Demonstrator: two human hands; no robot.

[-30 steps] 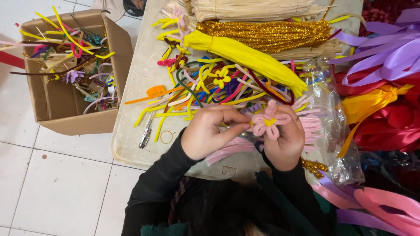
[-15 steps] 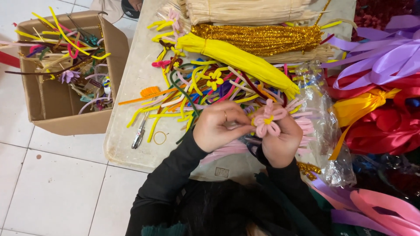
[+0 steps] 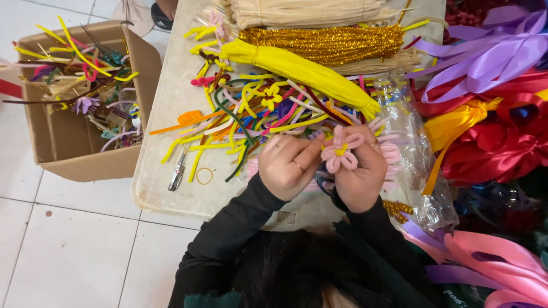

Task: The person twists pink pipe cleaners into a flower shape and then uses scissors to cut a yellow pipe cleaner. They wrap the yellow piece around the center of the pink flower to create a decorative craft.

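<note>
Looking down from the head camera, I see both hands meeting over the near edge of the desk [image 3: 165, 188], closed on one small pink flower [image 3: 341, 152] made of fuzzy craft wire with a yellow centre. My right hand [image 3: 359, 177] grips the flower from below, fingers curled round it so the petals stand up above the knuckles. My left hand [image 3: 288, 165] is closed too, its fingertips [image 3: 315, 144] pinching at the left side of the flower; a ring shows on one finger. Both sleeves are black.

Just beyond the hands lies a tangled heap of loose craft wires [image 3: 262, 114] in yellow, orange, pink, green and white, spread across the middle of the desk. Behind that heap a thick yellow bundle [image 3: 297, 68] lies slantwise, and further back a glittery gold bundle [image 3: 325, 41] and a pale cream bundle [image 3: 308, 10] lie across the far end. A small pair of pliers [image 3: 178, 170] rests near the left edge of the desk, with a rubber band [image 3: 204, 175] just beside it. To the right of the hands, a clear plastic bag [image 3: 419, 165] holds more pink wires, touching the desk's right side.

On the tiled floor [image 3: 68, 251] to the left stands an open cardboard box [image 3: 85, 162] filled with mixed wire scraps and a small purple flower [image 3: 85, 104]. On the right, ribbons [image 3: 491, 114] in purple, red, yellow and pink are piled well apart from the box.
</note>
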